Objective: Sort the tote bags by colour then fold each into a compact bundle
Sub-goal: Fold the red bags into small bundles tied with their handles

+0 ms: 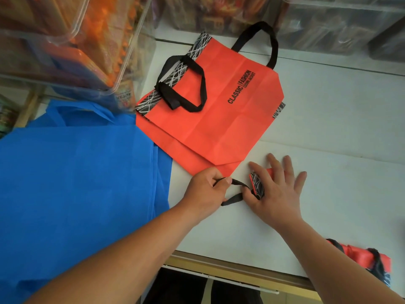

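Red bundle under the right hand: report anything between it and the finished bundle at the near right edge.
Nothing visible does. Only bare white tabletop and the person's right forearm lie between the small bundle, pressed by the right hand, and the finished bundle. The left hand pinches its black strap.

White tbl [328,128], blue totes [76,183] L, red totes [208,119] ctr, bundle [361,256] R

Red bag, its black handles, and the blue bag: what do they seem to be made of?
Red bag: probably non-woven synthetic fabric with a matt finish; it keeps sharp fold creases, rather like stiff paper. Black handles: flat strap, matt, likely woven webbing, though the weave is too small to tell. Blue bag: likely the same non-woven fabric, matt, lying in soft wrinkles.
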`<state>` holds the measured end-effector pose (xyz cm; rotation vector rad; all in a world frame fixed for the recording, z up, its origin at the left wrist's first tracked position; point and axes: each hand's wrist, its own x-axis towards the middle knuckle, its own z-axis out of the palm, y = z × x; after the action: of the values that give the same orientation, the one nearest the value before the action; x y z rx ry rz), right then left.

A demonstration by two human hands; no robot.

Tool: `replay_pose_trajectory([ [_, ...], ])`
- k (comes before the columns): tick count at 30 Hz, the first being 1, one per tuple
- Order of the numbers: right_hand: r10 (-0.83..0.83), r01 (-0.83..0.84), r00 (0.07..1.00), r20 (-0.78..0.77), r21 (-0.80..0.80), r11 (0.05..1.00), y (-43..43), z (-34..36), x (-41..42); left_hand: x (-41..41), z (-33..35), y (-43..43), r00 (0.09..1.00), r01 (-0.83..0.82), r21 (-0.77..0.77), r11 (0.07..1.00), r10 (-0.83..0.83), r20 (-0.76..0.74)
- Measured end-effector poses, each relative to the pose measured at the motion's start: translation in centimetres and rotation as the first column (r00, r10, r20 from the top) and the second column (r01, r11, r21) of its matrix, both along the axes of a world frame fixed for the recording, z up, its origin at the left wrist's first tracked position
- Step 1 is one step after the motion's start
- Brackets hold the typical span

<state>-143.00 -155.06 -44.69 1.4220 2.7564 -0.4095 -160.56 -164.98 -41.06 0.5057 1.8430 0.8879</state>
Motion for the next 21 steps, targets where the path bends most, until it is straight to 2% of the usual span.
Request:
replay_pose_trajectory([
  [4,0.094,-0.093,0.995,-0.016,0.035,0.995,0.4,-0.2,0.5,0.2,-0.1,0.5,0.999,0.037,-0.005,0.999,-0.037,0.003],
  [7,0.089,-0.088,0.995,-0.041,0.029,0.996,0.5,0.1,0.6,-0.3,-0.2,0.3,1.000,-0.017,-0.035,0.999,0.016,-0.021],
  [10,0.067,-0.067,0.998,-0.001,0.011,0.998,0.5,0.5,0.5,-0.4,-0.4,0.1,0.998,0.010,-0.089,0.996,-0.015,-0.065],
  [13,0.076,-0.073,0.997,0.033,-0.078,0.994,0.6,1.2,0.7,-0.1,0.3,1.1,0.990,0.071,-0.116,0.991,-0.085,-0.116],
  [16,0.059,-0.065,0.997,-0.041,-0.181,0.981,0.9,1.4,1.4,0.3,0.3,1.8,0.974,0.080,-0.176,0.981,-0.114,-0.194],
  [17,0.029,-0.038,0.998,-0.060,-0.159,0.987,0.8,1.5,1.5,0.2,0.3,1.8,0.969,0.069,-0.190,0.979,-0.112,-0.222],
  [19,-0.177,0.169,0.983,-0.058,-0.125,0.978,0.7,2.1,1.8,0.7,0.1,1.5,0.967,0.043,-0.198,0.979,-0.090,-0.237],
  [21,-0.422,0.406,0.906,-0.034,-0.206,0.890,0.9,3.4,1.5,1.3,0.3,1.5,0.971,0.012,-0.193,0.981,-0.058,-0.232],
])
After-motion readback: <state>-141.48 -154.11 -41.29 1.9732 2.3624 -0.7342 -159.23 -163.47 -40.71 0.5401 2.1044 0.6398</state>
